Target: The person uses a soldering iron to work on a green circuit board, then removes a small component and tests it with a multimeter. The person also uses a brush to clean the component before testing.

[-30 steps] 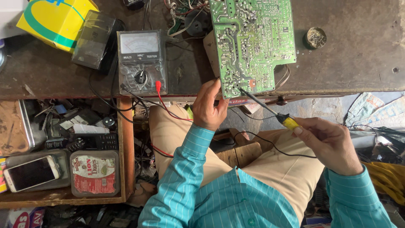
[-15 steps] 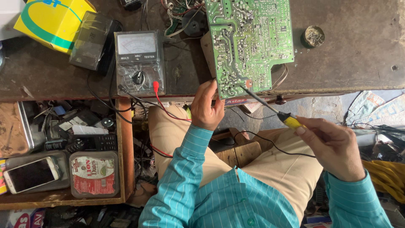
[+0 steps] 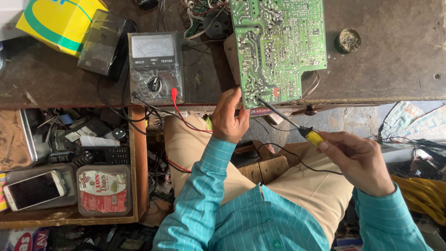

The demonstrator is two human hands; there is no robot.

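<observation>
Dark worn workbench [image 3: 395, 69]: green circuit board [image 3: 278, 46] at near edge, left hand [image 3: 230, 118] fingers gripping its corner; right hand [image 3: 357, 160] pinching yellow-handled probe [image 3: 290, 123], tip on board. Grey analogue meter [image 3: 155, 67] leftward; yellow box [image 3: 58, 21] far left.

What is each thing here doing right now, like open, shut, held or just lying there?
Circuit board: solder side up, on the bench edge.
Left hand: gripping the board's lower corner.
Right hand: holding the probe.
Probe: tilted, tip on the board.
Meter: flat, red lead plugged in.
Drawer: pulled open, full of parts.
Phone: screen dark, in the drawer.
Tin: open.
</observation>
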